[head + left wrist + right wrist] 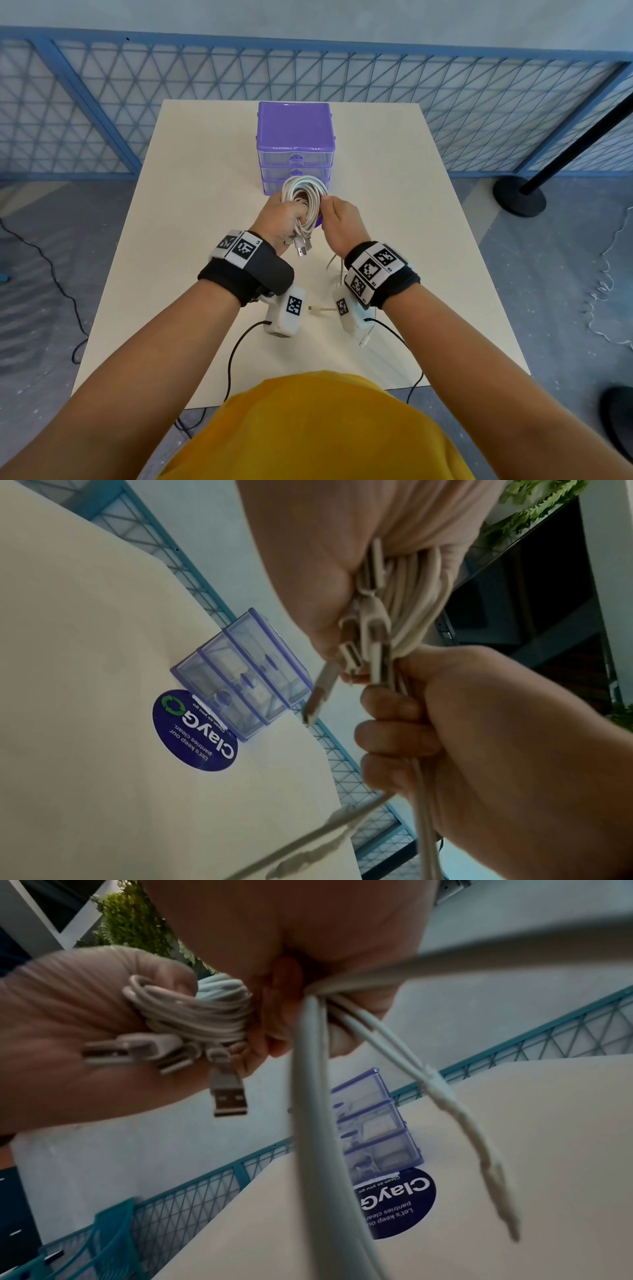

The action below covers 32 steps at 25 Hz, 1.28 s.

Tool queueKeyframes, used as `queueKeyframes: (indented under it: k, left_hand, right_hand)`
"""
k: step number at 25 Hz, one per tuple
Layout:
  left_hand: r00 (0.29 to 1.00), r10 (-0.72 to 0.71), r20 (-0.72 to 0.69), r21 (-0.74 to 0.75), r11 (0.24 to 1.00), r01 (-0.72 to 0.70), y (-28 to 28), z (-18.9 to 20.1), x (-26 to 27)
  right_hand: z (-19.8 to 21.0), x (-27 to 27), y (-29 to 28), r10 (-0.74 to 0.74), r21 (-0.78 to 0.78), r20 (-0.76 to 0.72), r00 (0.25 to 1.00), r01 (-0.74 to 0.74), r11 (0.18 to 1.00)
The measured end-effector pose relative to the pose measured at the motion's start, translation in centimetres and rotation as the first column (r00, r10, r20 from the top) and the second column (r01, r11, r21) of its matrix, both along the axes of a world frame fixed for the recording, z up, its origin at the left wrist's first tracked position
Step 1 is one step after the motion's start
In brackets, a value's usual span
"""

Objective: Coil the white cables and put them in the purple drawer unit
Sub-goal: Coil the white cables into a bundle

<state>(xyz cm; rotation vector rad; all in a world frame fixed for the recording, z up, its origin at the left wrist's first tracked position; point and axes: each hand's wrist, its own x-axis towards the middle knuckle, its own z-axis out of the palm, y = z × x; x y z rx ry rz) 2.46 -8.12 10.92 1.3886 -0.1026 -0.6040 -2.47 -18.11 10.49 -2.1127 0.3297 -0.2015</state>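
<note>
A coil of white cables (304,194) stands upright just in front of the purple drawer unit (294,137), whose three clear drawers look closed. My left hand (282,217) grips the coil's lower part, and several USB plugs (229,1096) hang from its palm. My right hand (334,214) touches the coil's right side and pinches the loose white strands (315,1096), which trail down to the table. Cable ends (322,309) lie on the table between my wrists.
The cream table (205,205) has bare surface left and right of the drawer unit. A round dark-blue sticker (195,731) lies in front of the unit. A blue mesh fence (137,102) runs behind the table. A black stand base (519,197) sits on the floor at right.
</note>
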Motion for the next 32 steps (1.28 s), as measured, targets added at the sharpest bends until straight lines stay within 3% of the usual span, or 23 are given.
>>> queueKeyframes:
  k: [3, 9, 14, 19, 24, 29, 32]
  left_hand:
    - [0.999, -0.022, -0.042, -0.038, 0.999, 0.020, -0.2, 0.2, -0.2]
    - [0.971, -0.122, -0.206, -0.327, 0.944, 0.049, -0.1, 0.7, -0.5]
    - [0.976, -0.049, -0.214, -0.294, 0.956, -0.017, -0.4, 0.8, -0.6]
    - [0.936, 0.134, -0.326, -0.309, 0.920, -0.240, -0.3, 0.8, 0.6]
    - [0.952, 0.273, -0.134, -0.216, 0.930, -0.297, 0.8, -0.2, 2.7]
    - [0.944, 0.331, 0.023, -0.077, 0.942, -0.328, 2.1, -1.1, 3.7]
    - [0.928, 0.258, 0.268, 0.062, 0.957, -0.284, 2.1, -0.4, 3.2]
  right_hand:
    - [0.1, 0.2, 0.4, -0.066, 0.065, -0.005, 0.998, 0.066, 0.996]
    - [-0.3, 0.6, 0.7, -0.083, 0.217, -0.090, 0.993, 0.101, 0.971]
    - [-0.6, -0.1, 0.4, 0.057, 0.307, -0.153, 0.987, -0.008, 0.952]
    - [-1.8, -1.4, -0.5, 0.160, 0.256, -0.200, 0.967, -0.106, 0.961]
    - [-2.7, -2.4, -0.5, 0.217, 0.090, -0.240, 0.946, -0.201, 0.975]
    - [-1.9, -1.9, -1.2, 0.307, -0.083, -0.294, 0.905, -0.344, 0.935]
    - [-1.0, -1.8, -1.0, 0.339, -0.213, -0.338, 0.878, -0.422, 0.881]
